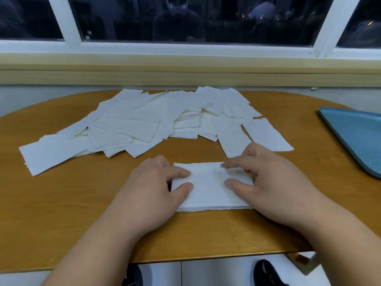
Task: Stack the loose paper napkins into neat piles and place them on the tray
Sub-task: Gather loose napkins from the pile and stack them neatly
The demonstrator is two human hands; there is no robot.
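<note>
A small neat stack of white paper napkins (208, 186) lies on the wooden table near its front edge. My left hand (152, 188) holds the stack's left end, thumb and forefinger lying on top of it. My right hand (266, 178) holds its right end the same way, fingers curled round the edge. Behind the stack a wide heap of loose white napkins (144, 120) spreads across the table. A blue perforated tray (354, 137) sits at the right edge, holding nothing that I can see.
The round wooden table (61, 213) stands against a wall under a white-framed window (185, 46) with dark glass. One napkin (266, 135) lies apart between heap and tray. Dark shoes (268, 273) show below the table's front edge.
</note>
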